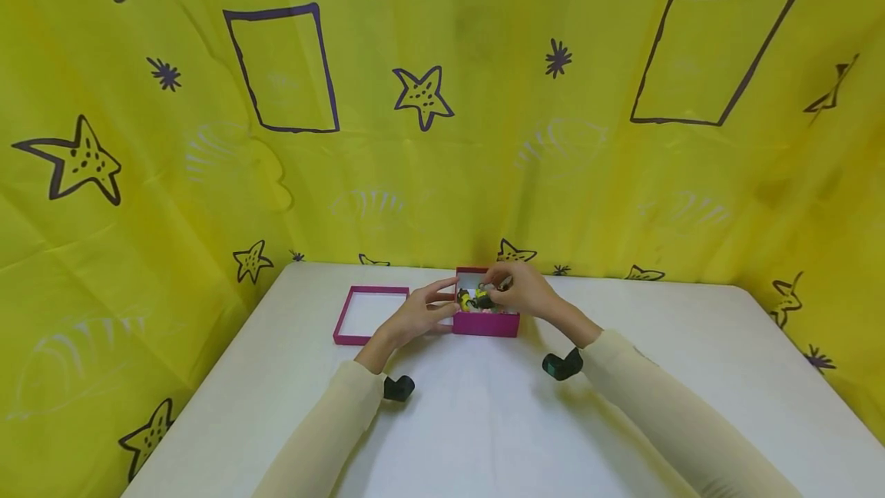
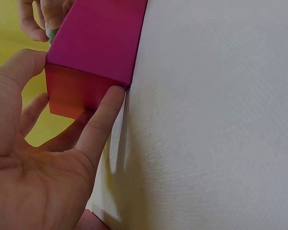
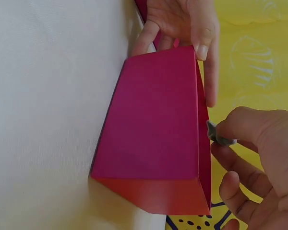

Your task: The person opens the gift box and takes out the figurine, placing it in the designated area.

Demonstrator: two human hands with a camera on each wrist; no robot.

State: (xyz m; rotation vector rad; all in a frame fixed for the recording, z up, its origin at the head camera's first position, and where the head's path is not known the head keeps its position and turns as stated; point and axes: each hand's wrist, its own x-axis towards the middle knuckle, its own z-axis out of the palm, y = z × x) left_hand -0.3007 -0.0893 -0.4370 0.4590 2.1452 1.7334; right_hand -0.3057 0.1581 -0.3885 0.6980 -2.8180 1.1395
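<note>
A magenta box (image 1: 486, 324) stands without its lid on the white table, with small yellow, dark and pale trinkets (image 1: 465, 300) inside. My left hand (image 1: 423, 312) touches the box's left end with spread, mostly straight fingers; in the left wrist view its fingertips (image 2: 116, 91) rest on the end face and edges. Over the box's right side, my right hand (image 1: 523, 290) pinches a small dark grey-green object (image 3: 218, 134) between thumb and fingers at the opening. Most of that object is hidden, so its kind is unclear.
To the left of the box lies a magenta-rimmed lid (image 1: 351, 340), its white inside facing up. A yellow curtain (image 1: 477, 175) with drawn stars and frames hangs behind and beside the white table (image 1: 456, 421).
</note>
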